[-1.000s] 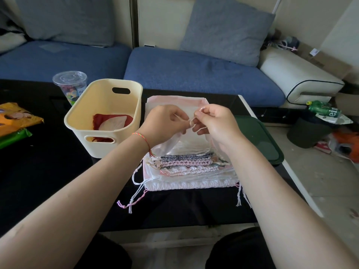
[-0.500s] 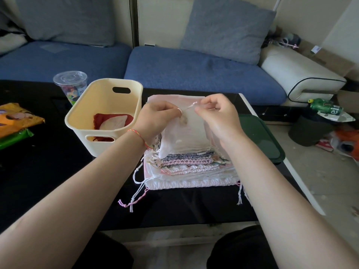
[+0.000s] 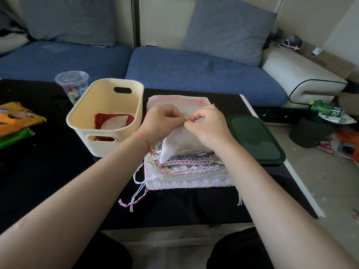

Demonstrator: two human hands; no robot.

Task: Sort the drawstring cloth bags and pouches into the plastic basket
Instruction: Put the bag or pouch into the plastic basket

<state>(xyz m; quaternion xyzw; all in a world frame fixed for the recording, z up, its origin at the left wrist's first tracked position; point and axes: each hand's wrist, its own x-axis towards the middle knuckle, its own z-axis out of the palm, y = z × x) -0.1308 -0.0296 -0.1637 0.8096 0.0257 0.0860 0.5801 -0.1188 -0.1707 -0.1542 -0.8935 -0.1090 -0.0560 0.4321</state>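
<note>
Nearest us, loose drawstrings (image 3: 138,193) trail off the stack of cloth pouches (image 3: 191,169) on the black table (image 3: 48,175). Above it, our left hand (image 3: 162,121) and right hand (image 3: 208,125) meet, fingertips pinched on the thin cord of the white pouch (image 3: 178,145) lifted off the stack's top. Just left stands the cream plastic basket (image 3: 105,115), a red pouch (image 3: 101,120) and pale one inside. Right lies a green lid (image 3: 254,138).

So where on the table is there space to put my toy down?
The dark table is bare in front of the cream basket, and along the near edge below the pile of cloth bags. It is crowded between the basket and the green lid, where both hands work.
</note>
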